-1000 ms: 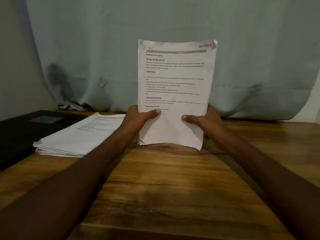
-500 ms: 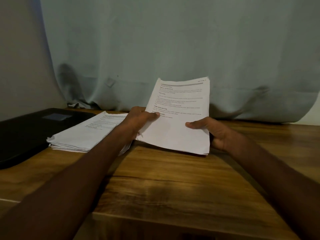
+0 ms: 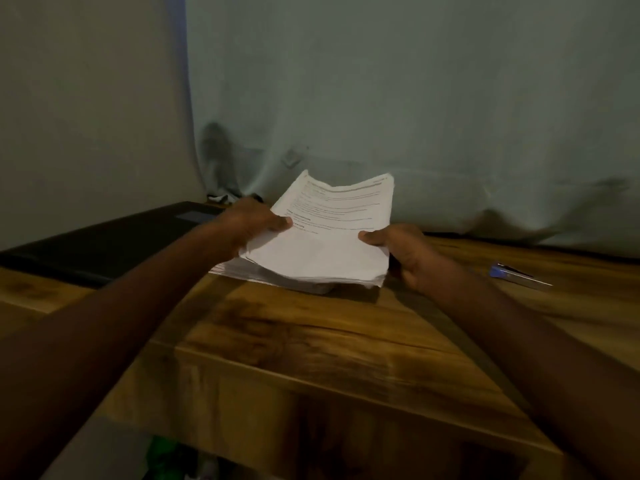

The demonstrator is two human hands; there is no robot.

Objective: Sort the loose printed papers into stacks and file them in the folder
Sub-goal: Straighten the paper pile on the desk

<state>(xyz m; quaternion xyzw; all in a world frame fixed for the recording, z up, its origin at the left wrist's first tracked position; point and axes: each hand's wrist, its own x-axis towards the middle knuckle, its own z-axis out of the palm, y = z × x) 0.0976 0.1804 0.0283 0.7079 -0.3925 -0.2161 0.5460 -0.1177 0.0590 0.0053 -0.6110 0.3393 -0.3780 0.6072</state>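
Note:
A bundle of printed white papers (image 3: 329, 237) is held almost flat, just above a larger paper stack (image 3: 249, 271) whose edges show beneath it on the wooden table (image 3: 311, 341). My left hand (image 3: 249, 221) grips the bundle's left edge with the thumb on top. My right hand (image 3: 401, 249) grips its right edge the same way. A black folder (image 3: 104, 247) lies closed on the table to the left of the stack.
A blue-handled tool, perhaps a stapler (image 3: 516, 273), lies on the table at the right. A pale curtain (image 3: 415, 116) hangs behind the table. The table's front edge (image 3: 346, 372) runs below my arms, with dim items underneath.
The bundle went from upright in front of me to nearly flat and moved left over the stack. The view has also swung, bringing the blue tool into sight.

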